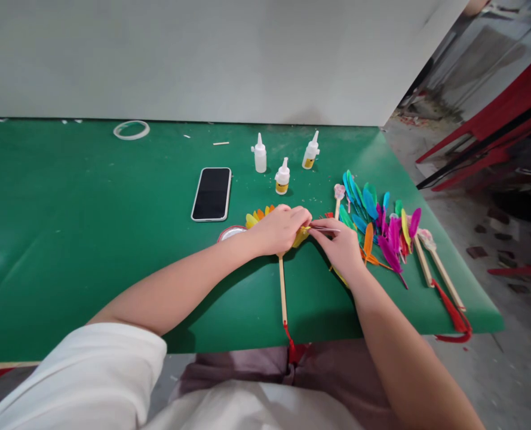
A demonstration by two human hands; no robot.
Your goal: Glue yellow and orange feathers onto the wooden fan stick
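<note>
My left hand [279, 228] rests closed over the head of a feather fan [260, 215], whose yellow and orange feathers stick out to the left. The fan's wooden stick [283, 289] runs toward me and ends in a red tassel [292, 346] at the table edge. My right hand [340, 245] pinches thin metal tweezers [325, 228], whose tips point left and meet a yellow feather at my left fingers. Both hands lie on the green table [90, 239].
A pile of loose coloured feathers [377, 224] lies right of my hands, with more wooden sticks [435, 266] and a red tassel beyond. Three small glue bottles [282, 177] and a black phone [212, 193] stand behind. A tape ring [131, 129] lies far left.
</note>
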